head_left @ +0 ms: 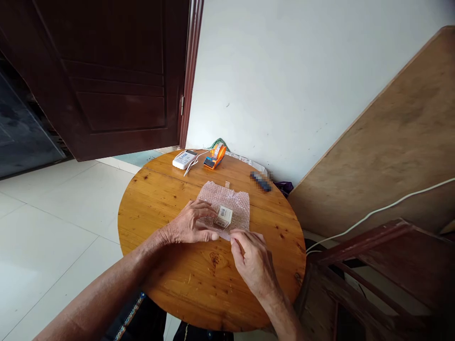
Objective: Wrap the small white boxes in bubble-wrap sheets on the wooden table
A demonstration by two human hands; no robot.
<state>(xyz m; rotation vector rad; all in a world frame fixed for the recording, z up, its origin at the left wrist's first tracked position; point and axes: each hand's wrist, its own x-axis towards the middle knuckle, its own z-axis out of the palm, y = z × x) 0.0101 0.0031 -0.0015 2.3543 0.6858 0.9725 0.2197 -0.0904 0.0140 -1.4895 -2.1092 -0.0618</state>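
box (223, 216), small and barcoded, sitting on pink bubble wrap (241, 201) on a round wooden table (149, 213). right hand (251, 255) has its fingers curled, pinching the wrap's near edge. left hand (194, 223) is loosely stretched by the box's left side, can't tell if it's gripping anything. orange tape dispenser (219, 156)'s further back.

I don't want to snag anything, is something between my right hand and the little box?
Yes, the near edge of the bubble wrap, pinched by the right hand, lies between it and the box.
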